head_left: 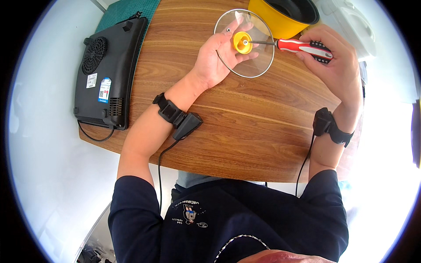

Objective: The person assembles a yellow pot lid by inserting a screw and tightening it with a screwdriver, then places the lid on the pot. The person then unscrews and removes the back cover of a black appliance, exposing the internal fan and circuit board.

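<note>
My left hand (pixel 213 59) holds a clear glass lid (pixel 262 57) with a metal rim, its fingers spread behind the glass and around a round yellow knob (pixel 239 37). A small screw (pixel 245 42) shows inside the knob, near the lid's middle. In my right hand (pixel 335 55) is a screwdriver (pixel 291 45) with a red, white and black handle. Its shaft points left and the tip meets the screw, or comes very close to it. The lid is tilted above the wooden table (pixel 237 127).
A yellow pot (pixel 274 19) with a black inside stands beyond the lid. At the left, a black cooktop (pixel 94 70) lies underside up, partly over a green mat (pixel 120 13). A white appliance (pixel 351 28) sits at the far right. Cables hang from black devices on both wrists.
</note>
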